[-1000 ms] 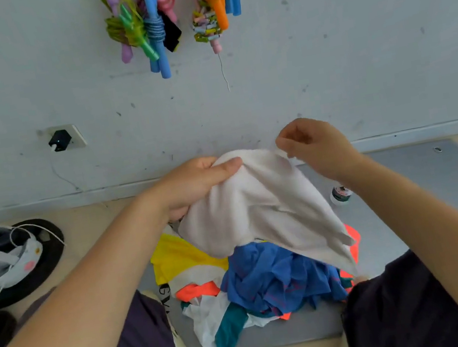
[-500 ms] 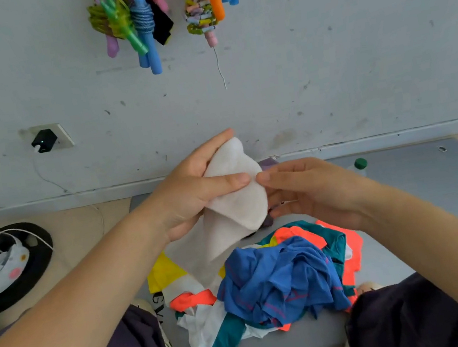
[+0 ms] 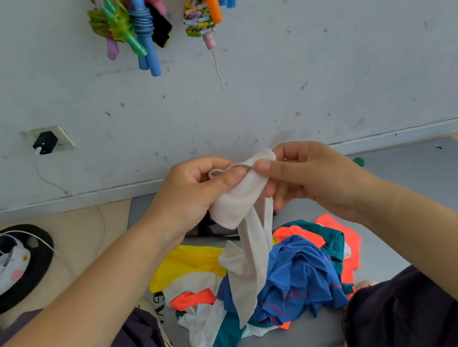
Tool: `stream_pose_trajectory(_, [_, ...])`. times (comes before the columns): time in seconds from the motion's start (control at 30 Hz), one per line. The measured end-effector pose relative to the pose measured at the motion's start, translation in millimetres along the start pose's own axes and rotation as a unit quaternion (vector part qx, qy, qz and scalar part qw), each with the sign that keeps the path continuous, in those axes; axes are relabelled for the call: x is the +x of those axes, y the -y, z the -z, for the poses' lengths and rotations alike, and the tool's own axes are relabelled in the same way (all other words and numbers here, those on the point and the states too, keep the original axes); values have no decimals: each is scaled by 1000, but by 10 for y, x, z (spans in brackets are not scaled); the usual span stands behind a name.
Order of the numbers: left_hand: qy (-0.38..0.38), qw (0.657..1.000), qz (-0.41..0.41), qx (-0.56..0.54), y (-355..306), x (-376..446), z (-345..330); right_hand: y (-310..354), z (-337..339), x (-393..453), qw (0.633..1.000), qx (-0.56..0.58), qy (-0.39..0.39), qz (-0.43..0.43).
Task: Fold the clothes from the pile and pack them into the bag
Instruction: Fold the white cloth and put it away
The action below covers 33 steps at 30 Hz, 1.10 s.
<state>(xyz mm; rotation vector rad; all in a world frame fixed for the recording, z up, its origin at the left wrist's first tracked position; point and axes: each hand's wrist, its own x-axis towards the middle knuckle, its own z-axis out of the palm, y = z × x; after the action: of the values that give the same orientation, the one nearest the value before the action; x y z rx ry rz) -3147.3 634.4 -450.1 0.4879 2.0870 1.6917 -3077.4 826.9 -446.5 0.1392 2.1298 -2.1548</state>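
Note:
A white garment [image 3: 248, 249] hangs in the air above the pile, bunched at its top and trailing down in narrow strips. My left hand [image 3: 192, 197] pinches its top edge between thumb and fingers. My right hand [image 3: 304, 176] pinches the same top edge from the other side, thumb almost touching the left thumb. Below lies the pile of clothes [image 3: 297, 280]: a crumpled blue piece on top, with orange, teal, yellow and white pieces around it. No bag is recognisable in view.
The pile sits on a grey mat [image 3: 425, 195] against a pale wall. Coloured skipping ropes [image 3: 135, 22] hang on the wall above. A charger [image 3: 45, 142] with a white cable is plugged in at left. A dark round object with white straps [image 3: 4, 268] lies far left.
The white garment was spread wide between my hands a second ago. Now it is gathered into a narrow bunch, and my hands have come together at its top edge.

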Motion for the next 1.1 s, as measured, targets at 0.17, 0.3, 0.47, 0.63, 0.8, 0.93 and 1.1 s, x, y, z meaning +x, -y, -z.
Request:
stream_pose_trajectory(0.17, [28,999,-2,21,-20,-44,20,32,25,-13,998,-45,5,35])
stream_pose_trajectory(0.3, [65,997,-10,37,-45,-65,54,47,5,-29,992,-119,10,33])
stream_pose_trajectory(0.47, [54,979,-65,188,-9,-26,109,41,1,-33,991,-124,-28,29])
stream_pose_trajectory(0.63, [123,983,-14,135,-44,-43,183,5,-46,-11,993,-109,-22,25])
stream_pose_trajectory(0.8, [141,988,-5,69,5,-100,-36,-31,-112,-12,998,-44,9,37])
stream_pose_trajectory(0.93, [69,997,-45,11,-29,-72,-23,-72,-99,34,998,28,54,-16])
stream_pose_trajectory(1.1, [-39,996,-66,48,-54,14,174,-138,-40,26,982,-122,124,-66])
